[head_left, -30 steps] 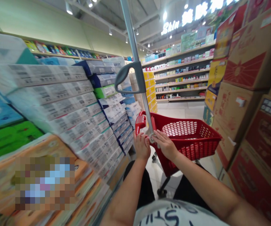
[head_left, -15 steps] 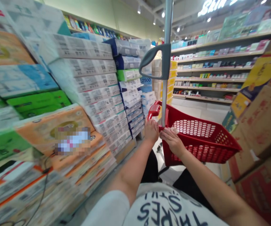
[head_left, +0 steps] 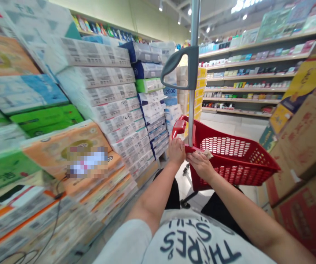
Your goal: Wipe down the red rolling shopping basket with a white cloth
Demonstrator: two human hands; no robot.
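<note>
In front of me stands a red shopping cart (head_left: 235, 170) with perforated basket sides. My left hand (head_left: 177, 150) is closed around the red cart handle (head_left: 179, 128), near its corner. My right hand (head_left: 200, 163) presses a crumpled pale cloth (head_left: 209, 153) against the red rim of the basket, fingers together. Only a small part of the cloth shows beyond the fingers. A metal pole (head_left: 192, 106) with a grey loop grip (head_left: 192, 69) rises from the handle side of the cart, between and beyond my hands.
On the left are stacked tissue packs (head_left: 114, 88), orange packs (head_left: 78, 150) and a dark cable (head_left: 55, 220). Cardboard cartons (head_left: 306, 143) line the right side. Store shelves (head_left: 246, 77) with small products stand beyond the pale floor (head_left: 224, 123).
My right hand has slid slightly along the rim, and more of the cloth shows beyond its fingers. My left hand stays on the handle. The view has shifted a little.
</note>
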